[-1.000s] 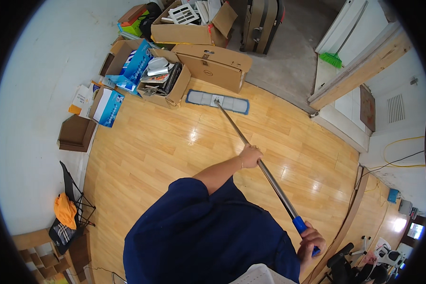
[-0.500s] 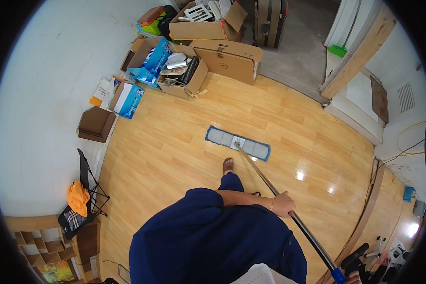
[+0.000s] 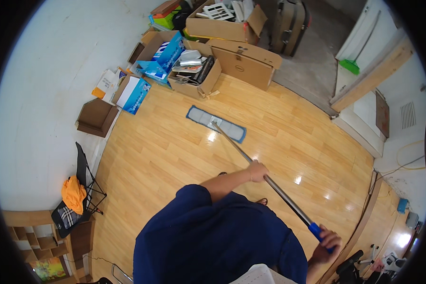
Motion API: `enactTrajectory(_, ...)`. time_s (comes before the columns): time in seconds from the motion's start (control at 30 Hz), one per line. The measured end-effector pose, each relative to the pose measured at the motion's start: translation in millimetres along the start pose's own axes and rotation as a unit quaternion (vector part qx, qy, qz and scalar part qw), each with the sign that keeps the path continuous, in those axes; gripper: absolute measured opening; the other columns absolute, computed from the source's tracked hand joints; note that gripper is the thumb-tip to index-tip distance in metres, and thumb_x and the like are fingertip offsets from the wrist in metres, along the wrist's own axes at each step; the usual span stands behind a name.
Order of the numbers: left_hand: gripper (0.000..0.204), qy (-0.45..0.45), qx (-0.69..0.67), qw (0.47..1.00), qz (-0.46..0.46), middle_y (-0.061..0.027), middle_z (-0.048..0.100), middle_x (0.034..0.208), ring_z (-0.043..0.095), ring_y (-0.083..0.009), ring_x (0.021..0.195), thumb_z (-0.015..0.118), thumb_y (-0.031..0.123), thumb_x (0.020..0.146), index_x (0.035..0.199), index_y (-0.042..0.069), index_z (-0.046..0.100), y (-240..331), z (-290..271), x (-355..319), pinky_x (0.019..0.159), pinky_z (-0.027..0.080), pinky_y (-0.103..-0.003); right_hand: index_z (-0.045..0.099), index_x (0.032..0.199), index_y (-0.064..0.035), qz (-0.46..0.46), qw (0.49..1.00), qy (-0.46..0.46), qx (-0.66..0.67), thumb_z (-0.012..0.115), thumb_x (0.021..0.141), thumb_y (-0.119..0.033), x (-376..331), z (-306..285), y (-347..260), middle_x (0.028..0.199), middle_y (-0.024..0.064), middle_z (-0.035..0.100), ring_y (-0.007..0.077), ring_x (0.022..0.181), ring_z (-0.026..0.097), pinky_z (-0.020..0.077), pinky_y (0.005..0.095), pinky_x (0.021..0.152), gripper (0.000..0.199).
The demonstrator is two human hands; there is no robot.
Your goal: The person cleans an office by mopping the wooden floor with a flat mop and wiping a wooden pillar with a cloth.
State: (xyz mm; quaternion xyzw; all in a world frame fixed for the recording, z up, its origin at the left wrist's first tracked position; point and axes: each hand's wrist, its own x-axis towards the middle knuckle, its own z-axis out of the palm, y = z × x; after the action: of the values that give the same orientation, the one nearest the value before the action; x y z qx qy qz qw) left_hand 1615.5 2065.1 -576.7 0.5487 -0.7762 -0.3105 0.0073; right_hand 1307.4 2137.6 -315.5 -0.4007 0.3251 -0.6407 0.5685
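Note:
A flat mop (image 3: 232,131) with a blue-edged, pale grey rectangular head lies on the wooden floor ahead of me, and its long metal pole slants back toward my right side. My left hand (image 3: 257,171) is wrapped round the middle of the pole. Farther up, at the blue grip (image 3: 315,230), my right hand (image 3: 327,244) is closed round the handle's end. The mop head sits a short way in front of the open cardboard box (image 3: 196,87) full of odds and ends.
Along the left wall are a blue carton (image 3: 136,97), a brown box (image 3: 95,118) and a folding chair (image 3: 86,189) with an orange cloth (image 3: 74,194). A flat carton (image 3: 246,66) leans at the back, near a suitcase (image 3: 288,28). A wooden doorpost (image 3: 374,71) stands at right.
The mop head has slid left and away from me. Both hands moved with the pole, the left one forward and leftward, and the right one has come more fully into view.

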Motion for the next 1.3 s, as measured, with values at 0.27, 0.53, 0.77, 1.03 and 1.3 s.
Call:
enactTrajectory(0.27, 0.013, 0.123, -0.007, 0.978, -0.167, -0.0047, 0.063, 0.085, 0.06, -0.0272, 0.087, 0.063, 0.031, 0.073, 0.074, 0.017, 0.062, -237, -74, -91, 0.07, 0.047, -0.043, 0.051, 0.07, 0.0009, 0.06, 0.976, -0.181, -0.101, 0.055, 0.085, -0.006, 28, 206, 143, 0.082, 0.0171, 0.06, 0.0385, 0.095, 0.058, 0.0445, 0.0488, 0.086, 0.016)
enactTrajectory(0.53, 0.014, 0.213, -0.044, 0.92, -0.326, -0.0012, 0.056, 0.105, 0.058, -0.027, 0.095, 0.063, 0.021, 0.076, 0.087, 0.022, 0.056, -378, -100, -189, 0.073, 0.049, -0.041, 0.058, 0.081, 0.0002, 0.07, 0.925, -0.342, -0.149, 0.062, 0.077, 0.002, 1, 339, 279, 0.099, 0.0169, 0.062, 0.0335, 0.112, 0.053, 0.0408, 0.0396, 0.095, 0.006)
enactTrajectory(0.77, 0.011, 0.298, -0.044, 0.89, -0.342, -0.0067, 0.055, 0.106, 0.056, -0.0316, 0.096, 0.063, 0.019, 0.077, 0.085, 0.02, 0.055, -382, -60, -257, 0.074, 0.049, -0.042, 0.058, 0.079, -0.0028, 0.074, 0.877, -0.44, -0.176, 0.071, 0.071, -0.004, -50, 360, 284, 0.098, 0.0129, 0.063, 0.0337, 0.111, 0.054, 0.0426, 0.0384, 0.094, 0.015)
enactTrajectory(1.03, 0.014, 0.172, 0.028, 0.925, -0.337, -0.0109, 0.058, 0.102, 0.056, -0.0327, 0.095, 0.064, 0.029, 0.076, 0.081, 0.017, 0.06, -251, -57, -252, 0.073, 0.049, -0.045, 0.058, 0.076, -0.0039, 0.041, 0.853, -0.479, -0.204, 0.071, 0.073, -0.007, -63, 279, 203, 0.095, 0.0093, 0.063, 0.0324, 0.109, 0.056, 0.0464, 0.0373, 0.091, 0.014)
enactTrajectory(1.3, 0.02, -0.025, 0.095, 0.989, -0.108, -0.0139, 0.065, 0.073, 0.065, -0.0319, 0.069, 0.063, 0.029, 0.067, 0.072, 0.01, 0.068, -32, 23, -188, 0.058, 0.051, -0.043, 0.061, 0.069, -0.0025, 0.152, 0.866, -0.401, -0.257, 0.069, 0.069, 0.0, -113, 78, 33, 0.088, 0.0106, 0.065, 0.0316, 0.108, 0.057, 0.0436, 0.0418, 0.094, 0.009)
